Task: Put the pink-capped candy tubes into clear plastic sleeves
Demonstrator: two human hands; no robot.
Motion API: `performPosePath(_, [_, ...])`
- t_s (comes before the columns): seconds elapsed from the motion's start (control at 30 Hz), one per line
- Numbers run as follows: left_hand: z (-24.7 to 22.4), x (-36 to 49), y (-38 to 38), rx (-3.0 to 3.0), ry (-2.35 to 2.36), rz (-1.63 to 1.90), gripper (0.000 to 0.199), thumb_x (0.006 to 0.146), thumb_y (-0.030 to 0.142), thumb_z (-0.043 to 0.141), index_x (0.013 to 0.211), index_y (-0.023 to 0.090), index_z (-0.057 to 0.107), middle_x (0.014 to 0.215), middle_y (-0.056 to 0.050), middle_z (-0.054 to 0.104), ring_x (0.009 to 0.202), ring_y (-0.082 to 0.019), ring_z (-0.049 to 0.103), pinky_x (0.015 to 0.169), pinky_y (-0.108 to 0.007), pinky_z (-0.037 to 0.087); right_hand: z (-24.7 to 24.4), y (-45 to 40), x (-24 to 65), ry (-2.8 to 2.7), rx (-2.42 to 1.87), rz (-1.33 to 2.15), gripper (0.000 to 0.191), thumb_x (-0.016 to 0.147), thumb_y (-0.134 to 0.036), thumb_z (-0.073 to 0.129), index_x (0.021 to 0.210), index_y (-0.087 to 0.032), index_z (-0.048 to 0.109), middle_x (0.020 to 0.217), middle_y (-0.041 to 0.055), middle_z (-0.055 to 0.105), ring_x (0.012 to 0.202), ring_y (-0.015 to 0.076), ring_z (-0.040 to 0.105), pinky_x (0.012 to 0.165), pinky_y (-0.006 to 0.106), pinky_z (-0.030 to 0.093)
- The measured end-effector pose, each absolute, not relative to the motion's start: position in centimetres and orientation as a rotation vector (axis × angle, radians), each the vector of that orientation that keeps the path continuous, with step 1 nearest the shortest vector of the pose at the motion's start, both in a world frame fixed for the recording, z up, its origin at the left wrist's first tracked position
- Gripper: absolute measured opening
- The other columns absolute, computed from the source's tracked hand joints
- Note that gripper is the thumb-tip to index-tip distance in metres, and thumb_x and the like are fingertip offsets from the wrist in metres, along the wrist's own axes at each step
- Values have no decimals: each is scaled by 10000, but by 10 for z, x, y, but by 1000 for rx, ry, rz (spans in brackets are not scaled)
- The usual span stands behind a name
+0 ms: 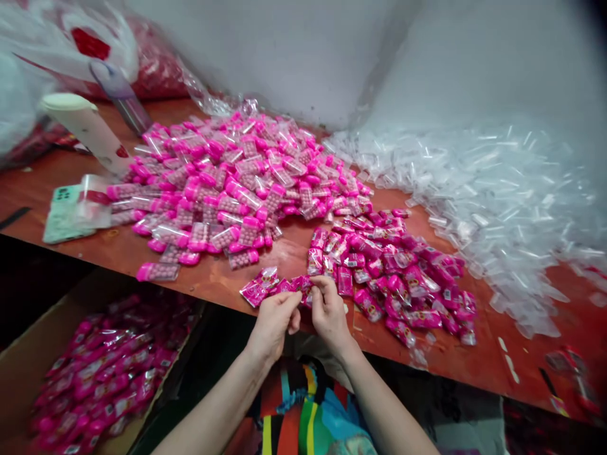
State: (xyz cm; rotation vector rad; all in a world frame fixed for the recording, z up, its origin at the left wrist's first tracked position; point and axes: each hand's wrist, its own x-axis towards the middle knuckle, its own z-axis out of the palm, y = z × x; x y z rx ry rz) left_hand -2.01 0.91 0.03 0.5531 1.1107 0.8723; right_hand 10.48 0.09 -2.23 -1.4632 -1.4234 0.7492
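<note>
At the table's front edge, my left hand (279, 316) and my right hand (329, 315) are close together, fingertips pinched. Between them is a shiny pink printed wrapper (301, 284), partly hidden by my fingers. More pink printed wrapper (260, 287) lies just left of it; whether it is one strip, I cannot tell. Right of my hands is a pile of small bottles in pink wrappers (393, 265). Behind my left hand is a large heap of clear bottles with pink caps and pale pink balls inside (237, 183).
Clear plastic sleeves (493, 189) spread over the table's right side. A cardboard box (19, 379) of wrapped bottles stands below left. A pale tumbler (85, 129), a dark bottle (121, 98) and a green case (61, 215) are at left. Scissors (576, 373) lie far right.
</note>
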Motion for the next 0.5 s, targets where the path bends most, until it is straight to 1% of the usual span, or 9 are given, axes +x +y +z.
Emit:
performPosePath(0.1, [5, -32, 14, 553, 1172, 993, 369, 742, 429, 717, 566, 149, 553, 382, 39, 448, 364, -58, 348, 376, -187, 228, -17, 21, 100, -1527, -1417, 859, 208, 979, -265, 398, 1092, -219, 565, 844, 20, 622, 686, 156, 597, 637, 280, 460])
performPosePath(0.17, [7, -41, 17, 526, 1208, 1074, 338, 734, 419, 725, 602, 143, 582, 385, 42, 454, 370, -57, 350, 381, -183, 238, -13, 44, 93, -1548, -1422, 888, 239, 985, -285, 374, 1080, -213, 581, 786, 12, 613, 654, 161, 581, 624, 284, 458])
performPosePath(0.23, [9, -48, 19, 489, 1230, 1123, 316, 723, 407, 736, 627, 138, 601, 389, 41, 464, 376, -57, 355, 386, -181, 251, -12, 70, 83, -1567, -1431, 812, 246, 973, -275, 378, 1069, -195, 589, 848, 42, 639, 752, 183, 608, 708, 309, 483])
performPosePath(0.3, [11, -53, 20, 455, 1239, 1141, 309, 708, 398, 748, 632, 137, 603, 392, 41, 467, 377, -57, 361, 385, -179, 255, -14, 96, 69, -1677, -1428, 696, 258, 926, -240, 440, 1139, -173, 570, 1010, 93, 648, 918, 216, 613, 840, 354, 483])
performPosePath(0.37, [11, -55, 19, 420, 1241, 1148, 303, 693, 392, 761, 640, 137, 606, 395, 43, 469, 376, -56, 364, 381, -176, 250, -18, 117, 52, -1846, -1471, 597, 405, 849, -213, 527, 1250, -158, 523, 1141, 136, 617, 1047, 266, 578, 929, 423, 454])
performPosePath(0.43, [11, -56, 17, 395, 1239, 1150, 310, 690, 393, 764, 629, 138, 598, 394, 43, 467, 375, -56, 364, 376, -175, 248, -21, 131, 39, -1949, -1532, 554, 505, 797, -197, 567, 1295, -141, 503, 1188, 166, 599, 1105, 317, 549, 960, 496, 426])
performPosePath(0.5, [10, -58, 16, 378, 1236, 1154, 314, 696, 393, 763, 620, 141, 592, 390, 43, 465, 373, -58, 365, 374, -177, 254, -24, 137, 32, -1945, -1564, 565, 479, 796, -181, 553, 1271, -122, 528, 1183, 178, 611, 1111, 338, 550, 966, 524, 416])
